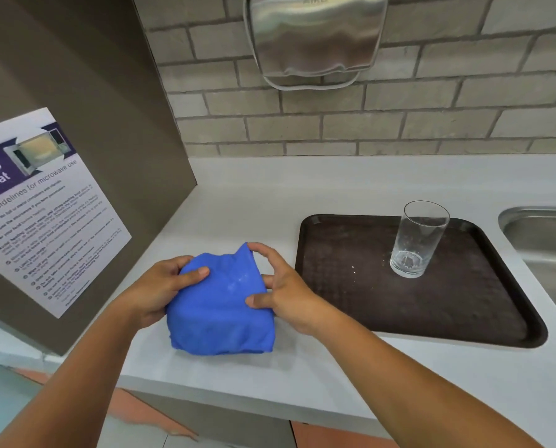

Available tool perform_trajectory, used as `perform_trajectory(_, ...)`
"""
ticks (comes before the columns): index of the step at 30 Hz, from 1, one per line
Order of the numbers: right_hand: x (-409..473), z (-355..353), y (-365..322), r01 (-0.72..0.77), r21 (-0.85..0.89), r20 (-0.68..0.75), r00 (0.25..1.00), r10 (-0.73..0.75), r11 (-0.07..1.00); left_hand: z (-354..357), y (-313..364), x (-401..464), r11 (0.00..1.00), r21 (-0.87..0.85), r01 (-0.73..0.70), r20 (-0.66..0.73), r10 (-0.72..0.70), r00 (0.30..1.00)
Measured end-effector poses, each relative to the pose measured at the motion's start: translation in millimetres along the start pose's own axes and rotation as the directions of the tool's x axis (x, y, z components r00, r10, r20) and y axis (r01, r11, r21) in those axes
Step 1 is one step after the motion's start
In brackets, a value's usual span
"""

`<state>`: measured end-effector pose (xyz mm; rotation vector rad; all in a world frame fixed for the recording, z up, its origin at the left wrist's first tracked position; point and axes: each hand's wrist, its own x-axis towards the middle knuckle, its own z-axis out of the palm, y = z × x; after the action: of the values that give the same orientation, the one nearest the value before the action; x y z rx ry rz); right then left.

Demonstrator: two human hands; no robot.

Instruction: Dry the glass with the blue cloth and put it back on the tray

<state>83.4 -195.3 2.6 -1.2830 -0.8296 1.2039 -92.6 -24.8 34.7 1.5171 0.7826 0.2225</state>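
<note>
A clear drinking glass [416,240] stands upright on the dark brown tray [360,299], toward its far right side, with water drops on the tray around its base. The blue cloth [221,305] is bunched up over the white counter, left of the tray. My left hand [160,289] grips the cloth's left side, thumb on top. On the cloth's right side, my right hand [286,286] pinches the fabric with fingers and thumb. Both hands are well clear of the glass.
A steel sink [548,240] lies right of the tray. A metal hand dryer [315,37] hangs on the brick wall above. A brown panel with a microwave guidelines poster [43,215] stands at the left. The counter edge [237,396] runs close to me.
</note>
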Motion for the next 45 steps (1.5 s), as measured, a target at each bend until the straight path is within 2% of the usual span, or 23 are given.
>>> perform_trajectory(4,13,-2,14,-0.02,-0.024,-0.043,0.999,0.019,1.0,-6,-10,25,0.987,0.152,0.059,-0.076,-0.048,0.996)
perform_trajectory(7,35,-6,22,-0.076,-0.078,-0.161,0.985,0.062,0.994,-4,-18,62,0.952,0.299,0.063,-0.204,0.0,0.979)
perform_trajectory(9,51,-12,27,-0.111,-0.121,-0.236,0.968,0.08,0.986,-1,-24,88,0.941,0.335,0.059,-0.253,0.029,0.967)
perform_trajectory(11,65,-19,29,-0.152,-0.207,-0.286,0.954,0.089,0.966,3,-31,113,0.931,0.363,0.041,-0.285,0.069,0.956)
perform_trajectory(14,82,-28,27,-0.234,-0.413,-0.311,0.945,0.105,0.88,8,-41,143,0.891,0.455,0.015,-0.342,0.159,0.926)
perform_trajectory(17,93,-29,24,-0.279,-0.649,-0.327,0.942,0.071,0.708,9,-51,156,0.769,0.639,0.031,-0.349,0.254,0.902)
perform_trajectory(20,92,-27,22,-0.228,-0.898,-0.266,0.963,-0.051,0.377,7,-60,151,0.602,0.798,0.022,-0.311,0.382,0.87)
perform_trajectory(21,91,-28,21,-0.186,-0.946,-0.207,0.977,-0.052,0.266,5,-62,148,0.553,0.833,-0.011,-0.277,0.435,0.857)
perform_trajectory(23,91,-32,23,-0.12,-0.981,-0.112,0.992,0.057,0.153,5,-65,140,0.465,0.883,-0.07,-0.192,0.493,0.849)
perform_trajectory(25,93,-37,25,-0.126,-0.984,-0.102,0.978,0.181,0.125,7,-69,133,0.407,0.908,-0.103,-0.111,0.469,0.876)
perform_trajectory(27,98,-42,26,-0.156,-0.982,-0.127,0.964,0.234,0.11,10,-73,130,0.365,0.927,-0.084,-0.064,0.376,0.924)
perform_trajectory(30,102,-43,28,-0.181,-0.981,-0.158,0.952,0.263,0.066,11,-80,128,0.328,0.945,0.014,-0.083,0.2,0.976)
perform_trajectory(32,104,-44,27,-0.204,-0.978,-0.186,0.943,0.276,0.039,13,-82,128,0.325,0.943,0.073,-0.123,0.138,0.983)
perform_trajectory(40,95,-47,20,-0.194,-0.98,-0.176,0.948,0.265,0.044,20,-78,124,0.332,0.935,0.128,-0.167,0.09,0.982)
perform_trajectory(45,80,-51,16,-0.165,-0.981,-0.139,0.964,0.227,0.1,29,-68,117,0.34,0.926,0.164,-0.211,0.108,0.971)
